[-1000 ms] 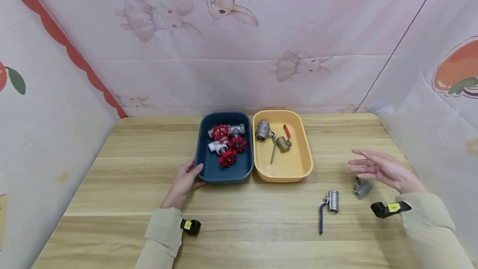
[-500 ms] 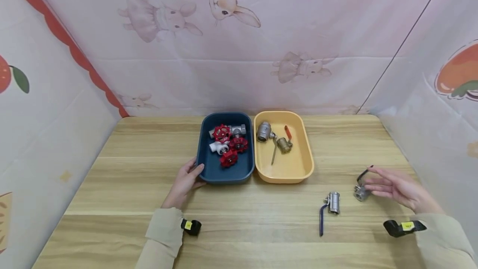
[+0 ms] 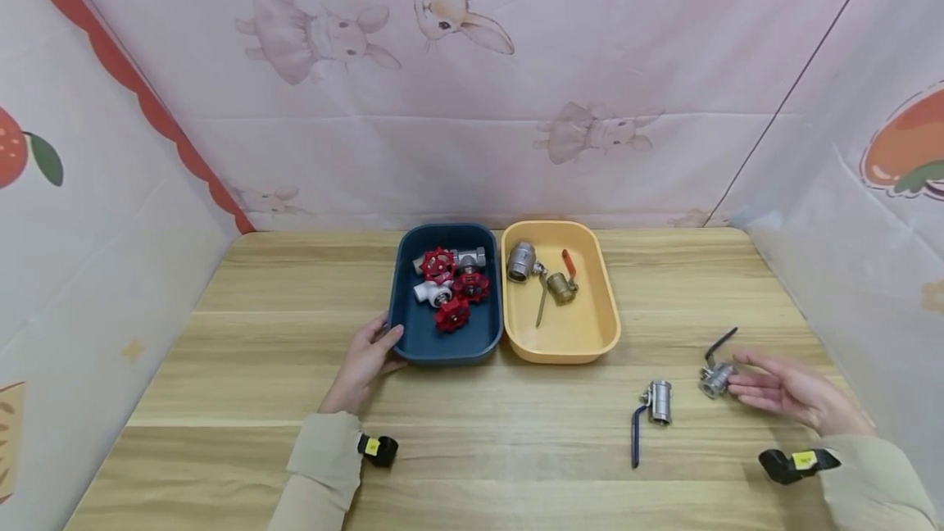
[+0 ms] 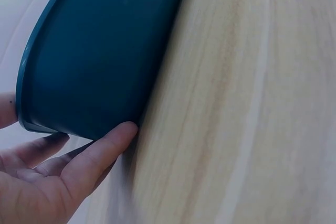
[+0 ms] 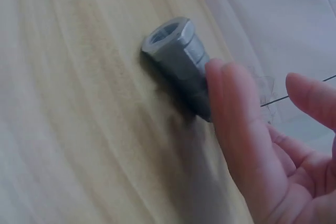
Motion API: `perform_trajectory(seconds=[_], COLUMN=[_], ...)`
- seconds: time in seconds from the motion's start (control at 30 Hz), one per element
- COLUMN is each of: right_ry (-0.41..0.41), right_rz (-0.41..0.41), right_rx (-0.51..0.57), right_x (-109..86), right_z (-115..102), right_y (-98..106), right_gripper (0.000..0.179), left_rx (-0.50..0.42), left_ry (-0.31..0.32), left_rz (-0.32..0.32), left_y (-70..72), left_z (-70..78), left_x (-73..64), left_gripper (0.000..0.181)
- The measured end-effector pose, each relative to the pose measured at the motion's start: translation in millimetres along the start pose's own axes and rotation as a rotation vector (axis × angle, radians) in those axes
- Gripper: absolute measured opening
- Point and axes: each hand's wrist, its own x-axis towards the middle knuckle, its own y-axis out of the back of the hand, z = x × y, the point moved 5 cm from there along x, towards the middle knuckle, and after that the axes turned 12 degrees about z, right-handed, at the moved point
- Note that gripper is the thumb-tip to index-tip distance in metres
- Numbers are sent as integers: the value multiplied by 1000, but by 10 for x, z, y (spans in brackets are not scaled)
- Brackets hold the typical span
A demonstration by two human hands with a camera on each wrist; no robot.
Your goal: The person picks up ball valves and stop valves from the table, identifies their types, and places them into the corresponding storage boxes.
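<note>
In the head view my left hand (image 3: 366, 356) grips the near-left corner of a blue plastic bin (image 3: 413, 348), thumb over the rim and fingers against the outer wall; the left wrist view shows these fingers (image 4: 100, 153) from below. My right hand (image 3: 800, 394) is beside a silver ball valve (image 3: 717, 381) with a dark lever, its fingers fairly straight and thumb apart. The right wrist view has the fingertips right at the valve body (image 5: 181, 59); whether they touch cannot be told. A second ball valve (image 3: 660, 402) with a blue lever lies to the left.
Several valves with red handwheels (image 3: 451, 314) lie in the blue bin. Against its right side stands a yellow bin (image 3: 564, 344) holding a steel ball valve (image 3: 521, 261) and a brass one (image 3: 561, 288) with a red lever. A printed curtain (image 3: 457, 162) rises behind the wooden table (image 3: 472, 449).
My right hand has come down and to the right from above the silver ball valve to beside it, uncovering its lever. The left hand stays at the blue bin.
</note>
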Motion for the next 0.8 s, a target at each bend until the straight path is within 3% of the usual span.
perform_trajectory(seconds=[0.37,0.5,0.8], right_ry=[-53,-57,-52], right_rz=[291,317,294], right_rx=[-214,-242,-261], right_x=[8,25,61], right_z=[129,132,133], right_y=[28,12,-8], right_gripper=[21,19,13], left_rx=[3,4,6], left_ry=[-1,1,3], left_rz=[-3,-7,-11], left_y=[9,5,6], left_z=[1,8,16], left_x=[-1,-2,0], left_gripper=[52,52,52])
